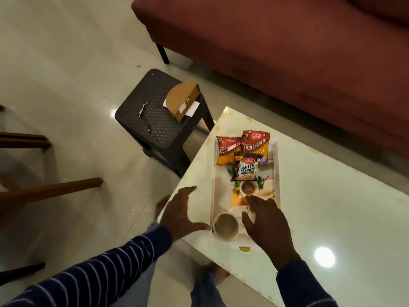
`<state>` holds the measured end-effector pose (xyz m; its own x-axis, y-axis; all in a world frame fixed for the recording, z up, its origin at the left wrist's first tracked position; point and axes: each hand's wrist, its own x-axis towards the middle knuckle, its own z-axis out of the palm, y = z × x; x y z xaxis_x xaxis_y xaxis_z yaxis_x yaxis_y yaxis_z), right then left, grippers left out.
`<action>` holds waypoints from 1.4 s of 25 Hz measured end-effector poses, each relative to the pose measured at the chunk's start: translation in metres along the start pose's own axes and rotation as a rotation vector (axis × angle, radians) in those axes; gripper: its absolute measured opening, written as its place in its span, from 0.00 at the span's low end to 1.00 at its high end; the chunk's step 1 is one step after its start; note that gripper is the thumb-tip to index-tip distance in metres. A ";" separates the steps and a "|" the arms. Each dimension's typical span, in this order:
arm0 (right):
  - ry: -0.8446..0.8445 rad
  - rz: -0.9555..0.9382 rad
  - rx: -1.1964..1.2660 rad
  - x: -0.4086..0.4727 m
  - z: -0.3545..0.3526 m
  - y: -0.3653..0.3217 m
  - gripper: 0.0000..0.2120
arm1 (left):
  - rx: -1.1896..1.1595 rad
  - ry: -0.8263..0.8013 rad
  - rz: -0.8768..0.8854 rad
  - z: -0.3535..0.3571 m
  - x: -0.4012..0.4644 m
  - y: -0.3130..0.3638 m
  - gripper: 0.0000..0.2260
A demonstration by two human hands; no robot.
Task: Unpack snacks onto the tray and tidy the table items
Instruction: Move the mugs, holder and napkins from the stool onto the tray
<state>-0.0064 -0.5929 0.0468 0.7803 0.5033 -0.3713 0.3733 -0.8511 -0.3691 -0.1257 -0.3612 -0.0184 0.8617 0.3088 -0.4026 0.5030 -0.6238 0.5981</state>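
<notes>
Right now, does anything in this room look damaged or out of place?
Yes. The black stool beside the table has a jagged crack across its seat. A brown box lies tilted on its far corner. On the tray, the snack packets lie tidy.

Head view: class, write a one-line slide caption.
Open hands, left and right, flank a white cup on a white rectangular tray.

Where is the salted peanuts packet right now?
In the head view, the salted peanuts packet lies on the tray, just below the two aloo bhujia packets, overlapping them, and just above the printed tea cup.
</notes>
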 end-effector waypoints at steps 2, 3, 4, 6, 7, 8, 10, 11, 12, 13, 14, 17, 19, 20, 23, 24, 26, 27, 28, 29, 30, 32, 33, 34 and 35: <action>0.055 0.003 0.061 0.024 -0.010 -0.014 0.20 | -0.100 0.098 -0.094 -0.021 0.023 -0.006 0.48; 0.086 0.013 0.099 0.037 -0.013 -0.021 0.19 | -0.176 0.153 -0.134 -0.030 0.037 -0.007 0.42; 0.109 0.019 0.123 0.052 -0.013 -0.029 0.19 | -0.256 0.208 -0.175 -0.041 0.053 -0.007 0.36; 0.106 0.021 0.135 0.082 -0.013 -0.044 0.19 | -0.377 0.308 -0.248 -0.062 0.084 -0.004 0.24; 0.076 0.027 0.148 0.101 -0.012 -0.055 0.20 | -0.430 0.346 -0.279 -0.073 0.102 -0.006 0.20; 0.044 0.034 0.171 0.119 -0.013 -0.065 0.20 | -0.485 0.381 -0.311 -0.084 0.119 -0.007 0.17; 0.001 0.033 0.233 0.155 -0.017 -0.091 0.21 | -0.597 0.428 -0.369 -0.106 0.152 -0.009 0.13; -0.007 0.029 0.267 0.176 -0.021 -0.105 0.21 | -0.654 0.434 -0.405 -0.116 0.167 -0.011 0.11; -0.012 0.033 0.300 0.198 -0.026 -0.118 0.21 | -0.716 0.426 -0.447 -0.125 0.182 -0.013 0.10; -0.022 0.047 0.329 0.219 -0.031 -0.129 0.21 | -0.789 0.403 -0.494 -0.131 0.194 -0.013 0.10; -0.027 0.058 0.356 0.240 -0.037 -0.138 0.21 | -0.874 0.377 -0.547 -0.136 0.205 -0.013 0.09; 0.019 0.071 0.404 0.315 -0.049 -0.162 0.21 | -1.065 0.293 -0.670 -0.154 0.242 -0.018 0.10; 0.047 0.093 0.421 0.363 -0.055 -0.175 0.24 | -1.090 0.254 -0.678 -0.163 0.263 -0.024 0.12; 0.042 0.106 0.415 0.384 -0.056 -0.179 0.26 | -1.088 0.246 -0.680 -0.167 0.271 -0.028 0.12; -0.008 0.146 0.345 0.424 -0.052 -0.183 0.29 | -1.075 0.206 -0.699 -0.169 0.284 -0.033 0.13; -0.018 0.162 0.330 0.433 -0.050 -0.183 0.29 | -1.076 0.176 -0.705 -0.167 0.287 -0.035 0.14; -0.013 0.197 0.324 0.437 -0.045 -0.182 0.26 | -1.081 0.117 -0.713 -0.161 0.285 -0.031 0.16; -0.017 0.207 0.330 0.438 -0.042 -0.182 0.25 | -1.080 0.096 -0.719 -0.159 0.284 -0.029 0.17; -0.033 0.219 0.345 0.441 -0.038 -0.182 0.23 | -1.072 0.079 -0.727 -0.157 0.286 -0.029 0.17; -0.054 0.229 0.378 0.442 -0.035 -0.182 0.20 | -1.057 0.063 -0.729 -0.154 0.286 -0.028 0.17; -0.064 0.234 0.420 0.441 -0.034 -0.182 0.17 | -1.039 0.047 -0.715 -0.153 0.286 -0.026 0.17; -0.050 0.255 0.496 0.440 -0.034 -0.184 0.12 | -0.999 0.039 -0.651 -0.153 0.285 -0.023 0.13; -0.036 0.266 0.524 0.439 -0.036 -0.185 0.10 | -0.966 0.056 -0.608 -0.155 0.284 -0.022 0.12; -0.023 0.269 0.552 0.437 -0.037 -0.187 0.10 | -0.929 0.085 -0.566 -0.159 0.281 -0.021 0.11; -0.008 0.265 0.583 0.434 -0.039 -0.188 0.10 | -0.897 0.120 -0.526 -0.163 0.278 -0.020 0.11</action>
<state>0.2817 -0.2203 -0.0113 0.8041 0.2896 -0.5192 -0.1681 -0.7270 -0.6657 0.1143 -0.1460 -0.0298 0.4962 0.4865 -0.7191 0.6392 0.3558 0.6818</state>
